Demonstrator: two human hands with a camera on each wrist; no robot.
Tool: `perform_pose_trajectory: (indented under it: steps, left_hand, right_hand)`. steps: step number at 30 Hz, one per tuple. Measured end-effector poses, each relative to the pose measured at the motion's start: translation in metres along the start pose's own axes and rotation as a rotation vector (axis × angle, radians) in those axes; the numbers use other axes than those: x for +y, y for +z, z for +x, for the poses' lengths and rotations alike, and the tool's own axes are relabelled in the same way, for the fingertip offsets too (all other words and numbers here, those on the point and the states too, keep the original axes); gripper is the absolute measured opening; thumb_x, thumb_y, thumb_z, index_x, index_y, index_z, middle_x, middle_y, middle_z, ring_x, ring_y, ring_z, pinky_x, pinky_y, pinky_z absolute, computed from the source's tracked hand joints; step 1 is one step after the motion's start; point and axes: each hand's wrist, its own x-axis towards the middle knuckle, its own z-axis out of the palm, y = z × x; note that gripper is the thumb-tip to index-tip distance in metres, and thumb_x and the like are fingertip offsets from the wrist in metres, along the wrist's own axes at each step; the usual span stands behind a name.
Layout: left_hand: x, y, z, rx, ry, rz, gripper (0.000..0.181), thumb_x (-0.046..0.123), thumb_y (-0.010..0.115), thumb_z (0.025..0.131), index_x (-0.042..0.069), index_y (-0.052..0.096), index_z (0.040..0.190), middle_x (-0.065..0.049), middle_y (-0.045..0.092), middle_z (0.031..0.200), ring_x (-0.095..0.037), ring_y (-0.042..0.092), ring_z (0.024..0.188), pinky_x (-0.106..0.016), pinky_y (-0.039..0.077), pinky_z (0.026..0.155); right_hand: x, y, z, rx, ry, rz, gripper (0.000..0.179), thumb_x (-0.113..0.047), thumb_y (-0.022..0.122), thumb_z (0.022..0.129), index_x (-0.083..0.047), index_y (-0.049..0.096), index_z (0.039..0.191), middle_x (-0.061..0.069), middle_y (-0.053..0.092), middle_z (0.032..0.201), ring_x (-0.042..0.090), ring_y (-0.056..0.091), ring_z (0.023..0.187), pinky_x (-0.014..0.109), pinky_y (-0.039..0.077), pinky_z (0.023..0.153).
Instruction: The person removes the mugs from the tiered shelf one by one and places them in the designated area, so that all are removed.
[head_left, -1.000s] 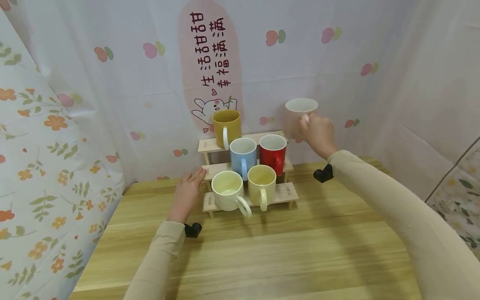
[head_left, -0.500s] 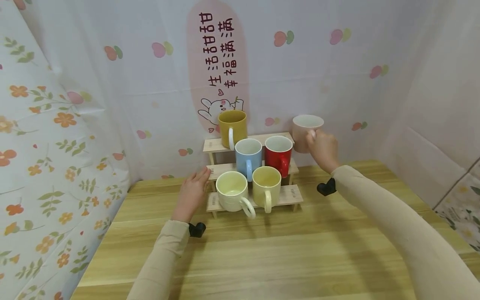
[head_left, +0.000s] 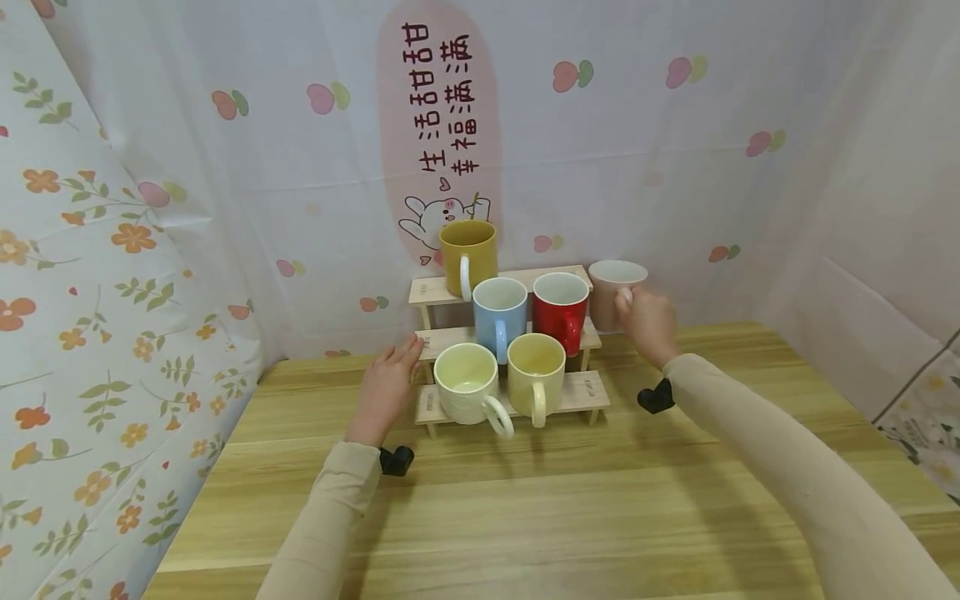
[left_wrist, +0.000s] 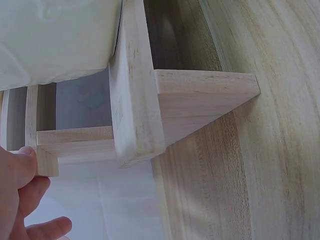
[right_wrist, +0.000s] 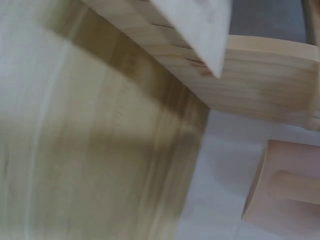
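Note:
My right hand grips the handle of a pale pink mug, upright just right of the rack's top tier. The right wrist view shows part of this pink mug and its handle, with the hand out of frame. My left hand rests its fingertips on the left end of the three-tier wooden rack's middle shelf. In the left wrist view, the thumb touches that shelf's end and the other fingers extend past it.
A mustard mug stands on the top tier. The middle tier bears a light blue mug and a red mug. Below are a cream mug and a yellow mug. Patterned cloth hangs behind the wooden table.
My right hand has lowered the pink mug from above the top tier's level to beside the rack's right end. The left hand stays at the middle shelf. The head view has shifted slightly.

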Motion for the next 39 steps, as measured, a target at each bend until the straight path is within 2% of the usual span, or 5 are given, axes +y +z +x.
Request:
perform_pose_trajectory:
  steps: [6, 17, 26, 33, 39]
  left_hand:
    - [-0.001, 0.001, 0.000, 0.000, -0.002, 0.003, 0.044, 0.018, 0.049, 0.099, 0.011, 0.046, 0.143, -0.006, 0.043, 0.148, -0.045, 0.045, 0.128, -0.060, 0.037, 0.102]
    - [-0.003, 0.000, 0.000, -0.001, -0.012, -0.001, 0.044, 0.020, 0.049, 0.100, 0.011, 0.046, 0.143, -0.006, 0.041, 0.149, -0.045, 0.045, 0.128, -0.059, 0.037, 0.103]
    - [-0.003, 0.005, 0.001, 0.012, 0.006, -0.007, 0.045, 0.023, 0.050, 0.099, 0.012, 0.046, 0.143, -0.005, 0.041, 0.149, -0.045, 0.046, 0.127, -0.059, 0.038, 0.102]
    - [0.000, 0.007, 0.001, 0.030, 0.000, -0.003, 0.046, 0.014, 0.053, 0.097, 0.010, 0.046, 0.143, -0.006, 0.044, 0.147, -0.041, 0.048, 0.127, -0.053, 0.038, 0.105]
    - [-0.001, 0.008, 0.002, 0.053, 0.010, -0.003, 0.047, 0.008, 0.054, 0.095, 0.006, 0.046, 0.142, -0.009, 0.044, 0.146, -0.038, 0.050, 0.126, -0.049, 0.037, 0.107]
  right_hand:
    - [0.003, 0.009, -0.008, -0.064, 0.020, -0.009, 0.040, -0.020, 0.039, 0.098, -0.005, 0.046, 0.061, 0.012, 0.052, 0.056, 0.030, 0.048, 0.053, 0.042, 0.040, 0.048]
    - [0.013, 0.034, -0.015, -0.125, -0.033, 0.039, 0.039, -0.021, 0.038, 0.098, -0.007, 0.049, 0.064, 0.006, 0.046, 0.053, 0.025, 0.046, 0.053, 0.034, 0.036, 0.049]
    - [0.013, 0.044, -0.023, -0.133, -0.003, 0.032, 0.039, -0.021, 0.038, 0.098, -0.008, 0.041, 0.061, 0.004, 0.036, 0.052, 0.025, 0.041, 0.054, 0.036, 0.035, 0.050]
    - [0.020, 0.049, -0.029, -0.113, -0.037, 0.046, 0.030, -0.018, 0.040, 0.099, 0.000, 0.051, 0.077, 0.011, 0.049, 0.058, 0.029, 0.048, 0.054, 0.046, 0.043, 0.051]
    - [0.017, 0.050, -0.029, -0.149, -0.053, 0.028, 0.034, -0.020, 0.035, 0.102, 0.001, 0.052, 0.082, 0.013, 0.055, 0.063, 0.029, 0.052, 0.055, 0.046, 0.046, 0.054]
